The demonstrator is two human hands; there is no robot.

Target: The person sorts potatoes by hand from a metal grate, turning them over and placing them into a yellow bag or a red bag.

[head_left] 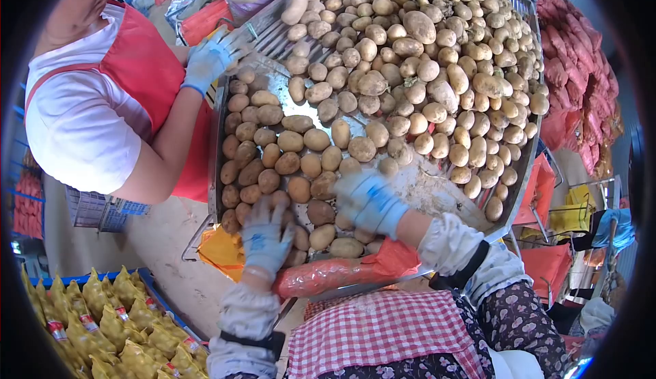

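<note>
Many loose potatoes (311, 165) cover a metal sorting table (424, 187), heaped thickest at the back and right. My left hand (265, 237), in a pale blue-and-white glove, rests over potatoes at the near left edge with its fingers spread. Smeared by motion, my right hand (369, 202) wears the same kind of glove and is above the middle of the front part, close to several potatoes. Whether its fingers hold one cannot be made out. A red plastic-wrapped roll (321, 278) lies along the table's near edge, in front of my body.
On the left stands a person in a red apron (147, 58), a gloved hand (212, 58) at the table's side. A blue crate (154, 290) with yellow mesh bags (116, 324) sits lower left. Red sacks (574, 71) are stacked at right; an orange bag (222, 250) hangs by the near corner.
</note>
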